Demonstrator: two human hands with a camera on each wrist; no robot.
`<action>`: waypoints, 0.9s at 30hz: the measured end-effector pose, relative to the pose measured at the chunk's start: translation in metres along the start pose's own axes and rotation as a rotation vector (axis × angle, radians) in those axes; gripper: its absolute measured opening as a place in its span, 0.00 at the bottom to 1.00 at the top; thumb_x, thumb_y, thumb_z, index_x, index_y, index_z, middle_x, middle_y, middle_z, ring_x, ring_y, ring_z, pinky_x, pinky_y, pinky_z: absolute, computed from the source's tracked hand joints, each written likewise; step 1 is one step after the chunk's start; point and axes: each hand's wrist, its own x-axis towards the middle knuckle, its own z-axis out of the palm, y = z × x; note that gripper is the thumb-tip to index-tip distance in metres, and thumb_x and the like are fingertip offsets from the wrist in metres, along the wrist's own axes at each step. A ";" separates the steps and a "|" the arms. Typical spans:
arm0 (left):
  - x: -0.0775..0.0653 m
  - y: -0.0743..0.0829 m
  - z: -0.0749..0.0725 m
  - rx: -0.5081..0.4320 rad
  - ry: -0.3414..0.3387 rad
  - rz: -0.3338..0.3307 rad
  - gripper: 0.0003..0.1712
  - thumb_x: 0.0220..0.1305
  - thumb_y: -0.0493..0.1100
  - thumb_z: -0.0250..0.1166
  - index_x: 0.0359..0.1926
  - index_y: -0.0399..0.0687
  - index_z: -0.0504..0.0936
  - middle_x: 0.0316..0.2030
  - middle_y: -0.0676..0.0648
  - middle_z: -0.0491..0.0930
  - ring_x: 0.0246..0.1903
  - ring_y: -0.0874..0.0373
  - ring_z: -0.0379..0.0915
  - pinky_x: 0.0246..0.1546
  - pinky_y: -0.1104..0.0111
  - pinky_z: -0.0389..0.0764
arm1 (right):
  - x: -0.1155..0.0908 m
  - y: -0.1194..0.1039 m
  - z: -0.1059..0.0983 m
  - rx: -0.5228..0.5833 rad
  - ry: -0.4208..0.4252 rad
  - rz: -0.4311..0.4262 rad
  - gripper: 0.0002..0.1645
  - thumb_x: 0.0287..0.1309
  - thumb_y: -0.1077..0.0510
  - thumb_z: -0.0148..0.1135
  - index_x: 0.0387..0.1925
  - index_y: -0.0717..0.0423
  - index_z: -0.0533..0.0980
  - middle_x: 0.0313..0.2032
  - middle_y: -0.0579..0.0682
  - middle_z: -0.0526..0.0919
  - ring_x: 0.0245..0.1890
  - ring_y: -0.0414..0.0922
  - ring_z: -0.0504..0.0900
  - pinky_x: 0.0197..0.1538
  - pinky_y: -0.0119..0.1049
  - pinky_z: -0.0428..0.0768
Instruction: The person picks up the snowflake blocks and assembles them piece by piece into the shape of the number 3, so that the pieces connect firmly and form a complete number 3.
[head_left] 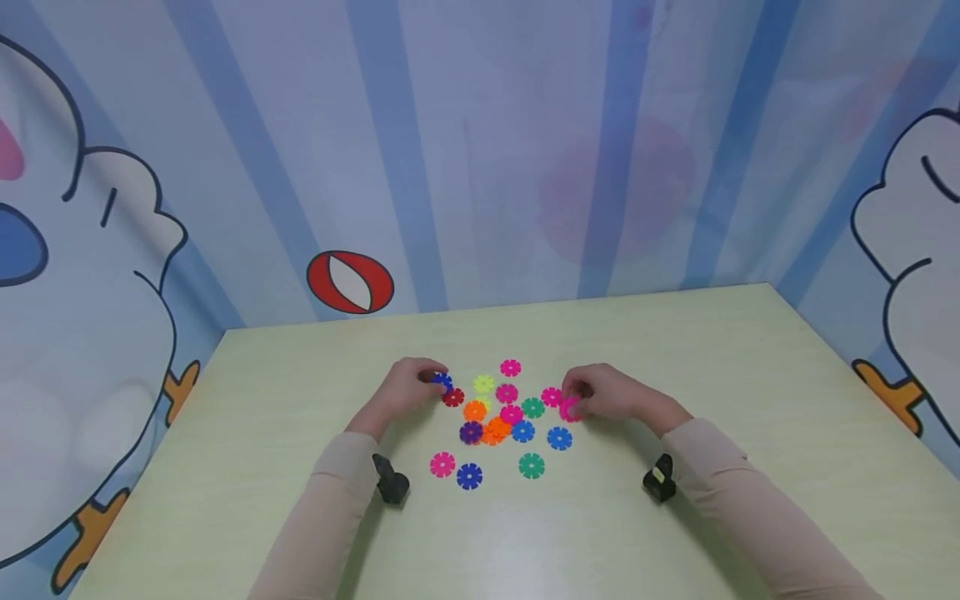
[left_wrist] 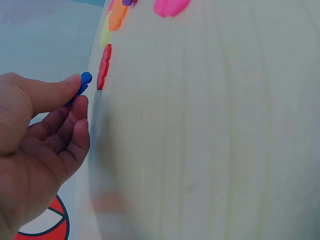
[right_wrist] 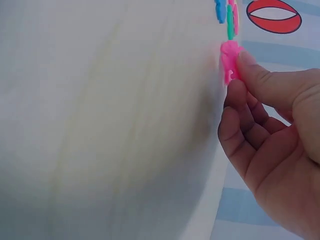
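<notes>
On the pale surface (head_left: 675, 333), going by the head view, there's a loose scatter of notched discs (head_left: 475, 411) with a hand at either side. The left hand (head_left: 405, 387) has a blue disc (head_left: 442, 382) at the left edge of the bunch, by a red disc (head_left: 453, 398). The right hand (head_left: 613, 393) has a pink disc (head_left: 570, 409) over on the right, just beside a second pink disc (head_left: 552, 397).

Left wrist view: thumb and fingers are pinched on the blue disc, which is lifted, with a gap to the red one.

Right wrist view: same deal, thumb and fingers clamped on the pink disc; can't tell if it touches the surface.

Handling-wise, I'd guess featherlight, stiffish plastic, maybe slick, hardly fragile. Take it by the rim, thumb on one face, leaving the notches free.
</notes>
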 end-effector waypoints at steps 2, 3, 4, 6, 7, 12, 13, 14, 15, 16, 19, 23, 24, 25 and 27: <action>-0.001 0.001 -0.001 -0.014 -0.001 -0.003 0.19 0.63 0.39 0.65 0.56 0.46 0.80 0.49 0.43 0.78 0.49 0.49 0.71 0.52 0.59 0.77 | 0.000 0.000 -0.001 -0.007 0.004 0.001 0.06 0.55 0.65 0.66 0.35 0.56 0.78 0.29 0.48 0.74 0.33 0.44 0.71 0.38 0.36 0.74; -0.002 0.001 -0.002 -0.030 -0.001 -0.007 0.20 0.63 0.39 0.65 0.56 0.47 0.80 0.48 0.43 0.78 0.47 0.49 0.71 0.50 0.61 0.78 | 0.001 -0.001 -0.002 -0.010 0.006 0.002 0.06 0.55 0.65 0.66 0.35 0.56 0.79 0.29 0.48 0.75 0.33 0.44 0.71 0.37 0.35 0.73; -0.002 0.002 -0.003 -0.042 0.002 -0.007 0.20 0.63 0.39 0.65 0.57 0.47 0.80 0.47 0.43 0.78 0.46 0.50 0.72 0.47 0.62 0.79 | 0.001 -0.001 -0.004 -0.011 0.009 0.001 0.05 0.56 0.65 0.65 0.36 0.57 0.79 0.29 0.48 0.75 0.32 0.44 0.72 0.37 0.35 0.74; -0.005 0.004 -0.004 -0.079 0.005 -0.003 0.21 0.63 0.39 0.65 0.58 0.46 0.79 0.45 0.43 0.78 0.44 0.51 0.73 0.44 0.65 0.80 | 0.001 -0.003 -0.007 -0.006 0.016 -0.008 0.06 0.56 0.66 0.63 0.38 0.59 0.80 0.29 0.48 0.77 0.30 0.43 0.73 0.36 0.35 0.75; -0.006 0.006 -0.004 -0.102 0.007 -0.004 0.21 0.63 0.39 0.65 0.58 0.46 0.79 0.45 0.43 0.78 0.43 0.52 0.74 0.44 0.65 0.81 | 0.000 -0.005 -0.008 0.001 0.018 -0.015 0.07 0.57 0.66 0.62 0.39 0.60 0.80 0.28 0.48 0.77 0.30 0.43 0.73 0.35 0.35 0.76; -0.015 0.015 -0.004 -0.226 0.027 0.001 0.22 0.64 0.40 0.64 0.59 0.47 0.78 0.46 0.43 0.79 0.41 0.54 0.78 0.48 0.62 0.80 | -0.005 -0.014 -0.015 0.067 0.044 -0.019 0.10 0.60 0.66 0.59 0.43 0.64 0.79 0.30 0.49 0.80 0.28 0.43 0.75 0.36 0.35 0.78; -0.017 0.017 -0.003 -0.251 0.030 0.003 0.22 0.64 0.40 0.64 0.60 0.47 0.78 0.47 0.44 0.79 0.41 0.55 0.78 0.50 0.61 0.80 | -0.005 -0.016 -0.015 0.082 0.052 -0.016 0.10 0.61 0.65 0.60 0.44 0.64 0.79 0.30 0.50 0.80 0.29 0.43 0.76 0.37 0.35 0.78; -0.019 0.020 -0.002 -0.270 0.035 0.009 0.22 0.64 0.41 0.64 0.60 0.48 0.78 0.47 0.44 0.79 0.41 0.55 0.79 0.50 0.61 0.80 | -0.006 -0.018 -0.016 0.096 0.059 -0.014 0.10 0.61 0.65 0.60 0.44 0.63 0.79 0.31 0.50 0.80 0.30 0.43 0.76 0.37 0.36 0.79; -0.021 0.021 0.000 -0.293 0.037 0.013 0.23 0.64 0.40 0.64 0.60 0.47 0.77 0.47 0.44 0.79 0.42 0.55 0.79 0.52 0.60 0.79 | -0.007 -0.019 -0.015 0.108 0.068 -0.013 0.10 0.61 0.64 0.61 0.44 0.63 0.79 0.32 0.50 0.80 0.31 0.43 0.76 0.38 0.36 0.79; -0.023 0.024 0.001 -0.313 0.040 0.016 0.23 0.64 0.41 0.64 0.60 0.48 0.77 0.47 0.44 0.79 0.42 0.55 0.79 0.52 0.60 0.79 | -0.007 -0.021 -0.014 0.119 0.076 -0.014 0.10 0.61 0.64 0.62 0.44 0.62 0.79 0.33 0.50 0.81 0.31 0.44 0.77 0.39 0.36 0.79; -0.030 0.029 0.006 -0.358 0.048 0.028 0.23 0.64 0.41 0.64 0.60 0.47 0.77 0.47 0.45 0.79 0.43 0.56 0.78 0.54 0.59 0.78 | -0.009 -0.028 -0.010 0.140 0.093 -0.023 0.10 0.60 0.62 0.63 0.43 0.60 0.79 0.35 0.49 0.81 0.33 0.44 0.77 0.39 0.35 0.80; -0.040 0.037 0.013 -0.419 0.040 0.047 0.22 0.65 0.40 0.64 0.60 0.45 0.78 0.45 0.44 0.80 0.42 0.55 0.79 0.52 0.61 0.79 | -0.011 -0.037 -0.005 0.138 0.122 -0.068 0.08 0.60 0.62 0.63 0.42 0.59 0.80 0.34 0.48 0.81 0.33 0.44 0.76 0.39 0.33 0.80; -0.042 0.039 0.015 -0.433 0.033 0.050 0.22 0.65 0.39 0.63 0.60 0.44 0.77 0.44 0.44 0.80 0.41 0.56 0.80 0.51 0.62 0.80 | -0.011 -0.039 -0.005 0.136 0.132 -0.085 0.08 0.60 0.62 0.63 0.42 0.59 0.80 0.34 0.49 0.81 0.32 0.44 0.76 0.38 0.33 0.80; -0.044 0.041 0.017 -0.446 0.026 0.055 0.22 0.65 0.38 0.63 0.60 0.43 0.77 0.44 0.44 0.80 0.41 0.56 0.81 0.51 0.62 0.80 | -0.011 -0.041 -0.004 0.134 0.140 -0.108 0.08 0.60 0.62 0.63 0.41 0.59 0.79 0.33 0.49 0.81 0.32 0.44 0.76 0.38 0.33 0.80; -0.047 0.043 0.021 -0.456 0.010 0.061 0.21 0.65 0.38 0.63 0.60 0.42 0.77 0.43 0.44 0.80 0.40 0.56 0.81 0.50 0.63 0.80 | -0.011 -0.045 -0.003 0.132 0.162 -0.138 0.07 0.61 0.62 0.63 0.41 0.59 0.79 0.33 0.49 0.81 0.32 0.43 0.77 0.38 0.32 0.80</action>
